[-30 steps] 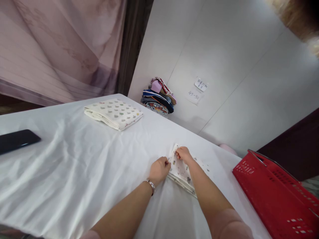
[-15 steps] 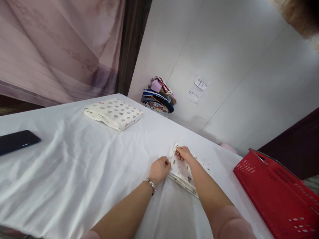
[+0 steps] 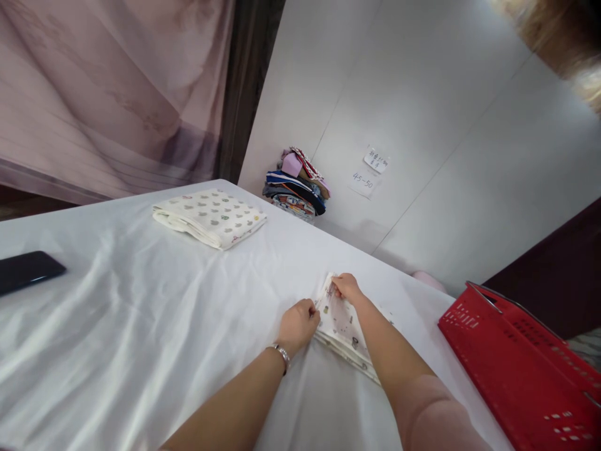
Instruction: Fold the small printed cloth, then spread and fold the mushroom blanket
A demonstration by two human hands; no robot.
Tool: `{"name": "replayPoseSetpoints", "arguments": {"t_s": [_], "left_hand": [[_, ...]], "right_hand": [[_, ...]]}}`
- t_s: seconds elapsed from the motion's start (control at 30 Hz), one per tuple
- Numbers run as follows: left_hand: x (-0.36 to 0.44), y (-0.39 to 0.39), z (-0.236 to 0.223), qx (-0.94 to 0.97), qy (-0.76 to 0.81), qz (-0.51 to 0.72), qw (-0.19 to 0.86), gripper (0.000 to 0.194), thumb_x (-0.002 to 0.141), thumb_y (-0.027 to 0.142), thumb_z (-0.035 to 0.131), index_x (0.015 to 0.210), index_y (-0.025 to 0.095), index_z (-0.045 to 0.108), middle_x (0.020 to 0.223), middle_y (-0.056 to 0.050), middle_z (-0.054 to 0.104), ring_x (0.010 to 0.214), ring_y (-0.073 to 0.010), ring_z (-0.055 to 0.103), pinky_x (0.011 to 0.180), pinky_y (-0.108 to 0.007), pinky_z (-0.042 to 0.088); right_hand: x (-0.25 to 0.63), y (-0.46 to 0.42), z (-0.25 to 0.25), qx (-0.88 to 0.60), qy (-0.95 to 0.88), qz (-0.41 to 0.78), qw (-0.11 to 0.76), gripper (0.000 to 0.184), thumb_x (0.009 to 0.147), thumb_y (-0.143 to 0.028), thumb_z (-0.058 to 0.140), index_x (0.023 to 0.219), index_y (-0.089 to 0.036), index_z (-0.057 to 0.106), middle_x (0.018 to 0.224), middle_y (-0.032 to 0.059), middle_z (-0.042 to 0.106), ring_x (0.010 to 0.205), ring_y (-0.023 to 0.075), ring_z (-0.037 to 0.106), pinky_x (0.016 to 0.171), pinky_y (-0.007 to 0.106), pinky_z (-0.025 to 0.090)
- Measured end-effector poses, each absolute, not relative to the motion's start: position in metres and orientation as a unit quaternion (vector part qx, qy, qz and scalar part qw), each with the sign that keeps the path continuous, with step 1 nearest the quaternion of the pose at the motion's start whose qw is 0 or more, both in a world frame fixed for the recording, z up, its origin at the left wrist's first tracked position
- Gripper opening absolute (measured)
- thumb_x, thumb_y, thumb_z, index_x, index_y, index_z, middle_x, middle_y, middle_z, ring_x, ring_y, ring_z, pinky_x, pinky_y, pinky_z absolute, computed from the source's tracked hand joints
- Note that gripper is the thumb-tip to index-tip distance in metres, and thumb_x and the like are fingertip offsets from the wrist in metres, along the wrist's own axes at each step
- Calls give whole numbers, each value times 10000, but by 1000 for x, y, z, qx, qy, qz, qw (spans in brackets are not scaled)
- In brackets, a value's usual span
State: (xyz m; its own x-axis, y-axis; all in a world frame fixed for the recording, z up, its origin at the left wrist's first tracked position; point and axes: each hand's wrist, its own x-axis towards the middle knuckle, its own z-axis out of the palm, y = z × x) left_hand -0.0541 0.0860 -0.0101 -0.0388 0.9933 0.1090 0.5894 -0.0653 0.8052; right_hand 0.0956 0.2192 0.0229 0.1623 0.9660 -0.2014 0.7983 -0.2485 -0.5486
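A white folded cloth (image 3: 342, 326) with small dark prints lies on the white-covered table (image 3: 197, 326), partly hidden under my right forearm. My left hand (image 3: 299, 322), a silvery bracelet at its wrist, pinches the cloth's near left corner. At the far left corner my right hand (image 3: 347, 287) is closed on the edge of the same cloth. Both hands are along its left side, a short way apart. Farther left lies a second folded cloth (image 3: 211, 216), cream with grey prints, touched by neither hand.
A black phone (image 3: 30, 272) lies at the table's left. On the right stands a red plastic basket (image 3: 511, 369) with a metal handle. Folded clothes (image 3: 295, 185) are piled beyond the far edge, by a white wall with paper notes (image 3: 364, 183). A pink curtain (image 3: 107, 94) hangs at the left.
The view has shifted slightly. Both hands keep hold of the folded cloth's left side, with only small finger movement visible. The second cloth lies as before.
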Motion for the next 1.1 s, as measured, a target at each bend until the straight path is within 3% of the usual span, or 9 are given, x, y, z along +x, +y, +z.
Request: {"name": "replayPoseSetpoints", "arguments": {"t_s": [0.2,0.73,0.97,1.1], "left_hand": [[-54,87,-12,635,626,353,285,105,786,236,484,721,199,558,731,7,620,644,-112,534,582,-222,323],[-53,87,-12,637,626,344,291,116,795,235,473,747,198,572,757,-1,626,678,-117,546,604,-225,328],[-53,87,-13,636,625,343,295,117,796,242,475,769,203,582,773,-5,631,693,-123,551,604,-229,324],[-53,87,-13,636,625,347,290,124,794,237,467,767,203,583,768,-5,629,681,-119,545,599,-227,321]], "right_hand": [[95,237,27,-764,-595,216,126,286,746,-243,529,471,-165,530,302,-3,442,321,123,484,372,199,322],[93,249,24,-772,-588,219,106,184,686,-107,554,508,-145,576,276,-3,419,333,141,502,392,205,352],[95,247,23,-759,-586,248,137,212,670,-82,558,470,-148,539,278,-18,410,325,113,480,384,188,325],[95,241,28,-742,-579,287,176,216,758,-136,547,543,-141,525,371,-52,456,350,68,457,375,166,315]]}}
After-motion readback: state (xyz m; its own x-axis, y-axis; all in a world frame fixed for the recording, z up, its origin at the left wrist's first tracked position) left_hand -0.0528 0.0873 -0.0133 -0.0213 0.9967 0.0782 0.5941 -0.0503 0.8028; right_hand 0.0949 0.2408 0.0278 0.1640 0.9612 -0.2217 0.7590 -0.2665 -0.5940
